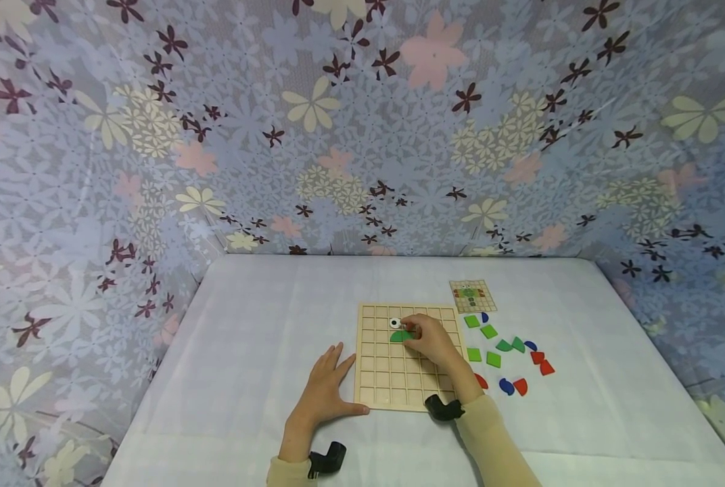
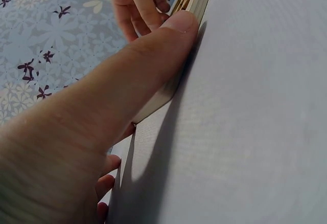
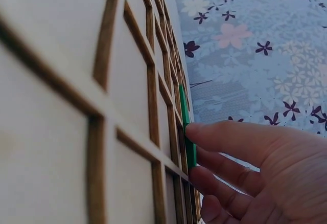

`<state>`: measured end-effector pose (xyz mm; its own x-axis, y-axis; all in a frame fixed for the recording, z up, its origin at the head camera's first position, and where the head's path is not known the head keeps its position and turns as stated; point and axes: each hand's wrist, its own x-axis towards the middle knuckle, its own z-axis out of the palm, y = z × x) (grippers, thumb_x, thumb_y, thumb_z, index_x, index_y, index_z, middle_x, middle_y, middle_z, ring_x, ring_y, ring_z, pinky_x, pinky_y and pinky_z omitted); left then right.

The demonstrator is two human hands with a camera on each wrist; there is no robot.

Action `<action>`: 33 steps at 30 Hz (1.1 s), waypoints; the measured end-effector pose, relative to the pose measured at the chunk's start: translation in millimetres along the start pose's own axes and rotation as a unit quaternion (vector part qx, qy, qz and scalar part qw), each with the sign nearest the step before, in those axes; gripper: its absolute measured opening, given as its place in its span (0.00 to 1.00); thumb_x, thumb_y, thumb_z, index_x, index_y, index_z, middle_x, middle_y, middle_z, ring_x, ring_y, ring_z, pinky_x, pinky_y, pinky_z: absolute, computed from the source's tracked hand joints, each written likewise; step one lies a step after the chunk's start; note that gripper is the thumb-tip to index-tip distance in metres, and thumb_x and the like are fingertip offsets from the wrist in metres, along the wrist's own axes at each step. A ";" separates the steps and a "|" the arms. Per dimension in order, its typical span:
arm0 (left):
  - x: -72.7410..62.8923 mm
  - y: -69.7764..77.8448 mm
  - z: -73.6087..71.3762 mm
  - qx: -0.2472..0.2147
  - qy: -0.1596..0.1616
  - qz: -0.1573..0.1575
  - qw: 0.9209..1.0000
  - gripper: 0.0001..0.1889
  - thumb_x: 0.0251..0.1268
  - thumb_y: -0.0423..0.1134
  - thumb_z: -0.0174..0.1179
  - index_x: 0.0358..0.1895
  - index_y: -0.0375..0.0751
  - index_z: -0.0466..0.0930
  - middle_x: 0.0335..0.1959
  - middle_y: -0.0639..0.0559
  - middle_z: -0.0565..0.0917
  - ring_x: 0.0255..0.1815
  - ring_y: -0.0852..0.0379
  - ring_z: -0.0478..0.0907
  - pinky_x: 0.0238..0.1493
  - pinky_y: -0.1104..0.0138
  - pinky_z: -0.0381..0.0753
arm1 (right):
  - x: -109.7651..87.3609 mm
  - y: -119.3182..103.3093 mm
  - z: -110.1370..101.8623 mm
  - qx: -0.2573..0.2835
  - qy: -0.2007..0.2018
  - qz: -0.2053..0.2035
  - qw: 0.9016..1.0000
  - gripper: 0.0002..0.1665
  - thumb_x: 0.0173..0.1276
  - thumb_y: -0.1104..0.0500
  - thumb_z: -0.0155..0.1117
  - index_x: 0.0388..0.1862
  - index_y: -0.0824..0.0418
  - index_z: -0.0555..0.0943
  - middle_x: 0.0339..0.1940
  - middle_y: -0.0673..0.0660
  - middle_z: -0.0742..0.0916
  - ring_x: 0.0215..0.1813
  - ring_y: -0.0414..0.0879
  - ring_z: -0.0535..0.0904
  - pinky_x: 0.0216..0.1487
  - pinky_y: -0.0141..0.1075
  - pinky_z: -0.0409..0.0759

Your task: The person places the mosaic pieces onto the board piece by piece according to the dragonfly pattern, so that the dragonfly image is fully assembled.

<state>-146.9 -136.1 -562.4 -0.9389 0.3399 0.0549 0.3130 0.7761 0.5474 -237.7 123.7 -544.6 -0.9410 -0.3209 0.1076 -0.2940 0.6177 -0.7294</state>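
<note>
A wooden grid board (image 1: 375,379) lies on the white-covered table. My right hand (image 1: 432,343) is over its upper part, fingers bent. In the right wrist view, the thumb and fingers pinch a green rounded piece (image 3: 185,104) standing slightly proud of the grid; the fingers hide part of it. From the head view this green piece (image 1: 397,336) looks like a half-disc below a white eye piece (image 1: 395,323). My left hand (image 1: 326,389) rests at the board's left edge, fingers spread, with the thumb (image 2: 153,50) against its near corner.
Right of the board lie several green squares (image 1: 493,359), green quarter-discs (image 1: 518,345), red pieces (image 1: 547,367) and blue half-discs (image 1: 506,386). A picture card (image 1: 473,296) with a coloured figure on a grid lies beyond them. Floral cloth (image 1: 338,135) hangs behind the table.
</note>
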 end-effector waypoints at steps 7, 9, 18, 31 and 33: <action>-0.7 -0.3 0.1 0.000 -0.004 0.000 1.000 0.55 0.33 0.64 0.74 0.70 0.43 0.64 0.76 0.40 0.56 0.77 0.39 0.50 0.75 0.46 0.54 | -1.9 -0.9 0.4 -0.005 0.003 0.000 1.000 0.23 0.55 0.68 0.70 0.52 0.65 0.80 0.40 0.57 0.85 0.32 0.41 0.72 0.34 0.31 0.74; -1.0 -0.7 0.1 -0.001 -0.003 0.001 1.000 0.55 0.33 0.64 0.74 0.70 0.43 0.64 0.76 0.40 0.56 0.77 0.39 0.50 0.75 0.45 0.54 | -2.0 -1.1 0.6 -0.008 0.003 0.004 1.000 0.23 0.56 0.68 0.70 0.53 0.64 0.80 0.40 0.57 0.84 0.33 0.41 0.73 0.34 0.31 0.74; -2.8 -3.0 1.2 -0.005 -0.002 0.002 1.000 0.55 0.33 0.63 0.74 0.70 0.43 0.64 0.76 0.40 0.56 0.77 0.40 0.50 0.75 0.45 0.54 | -4.9 -3.0 2.4 -0.002 0.000 0.002 1.000 0.23 0.56 0.70 0.68 0.53 0.65 0.80 0.38 0.57 0.84 0.39 0.45 0.78 0.41 0.39 0.80; -4.2 -5.2 1.0 0.003 -0.008 0.000 1.000 0.55 0.33 0.63 0.74 0.70 0.44 0.64 0.76 0.41 0.56 0.77 0.40 0.49 0.75 0.46 0.53 | -6.5 -1.9 7.6 -0.013 0.001 -0.030 0.999 0.21 0.56 0.67 0.70 0.51 0.63 0.82 0.45 0.57 0.86 0.41 0.46 0.79 0.40 0.34 0.78; -4.6 -5.5 0.9 0.004 -0.009 0.001 1.000 0.55 0.33 0.63 0.74 0.70 0.44 0.64 0.76 0.40 0.56 0.77 0.40 0.49 0.75 0.46 0.53 | -6.9 -2.4 8.6 -0.014 0.001 -0.029 0.999 0.20 0.57 0.67 0.69 0.51 0.63 0.82 0.46 0.57 0.86 0.42 0.46 0.80 0.40 0.34 0.78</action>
<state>-144.2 -141.5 -566.4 -0.9356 0.3508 0.0406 0.3157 0.7796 0.5409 -229.0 118.2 -549.4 -0.9224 -0.3557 0.1502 -0.3526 0.6172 -0.7034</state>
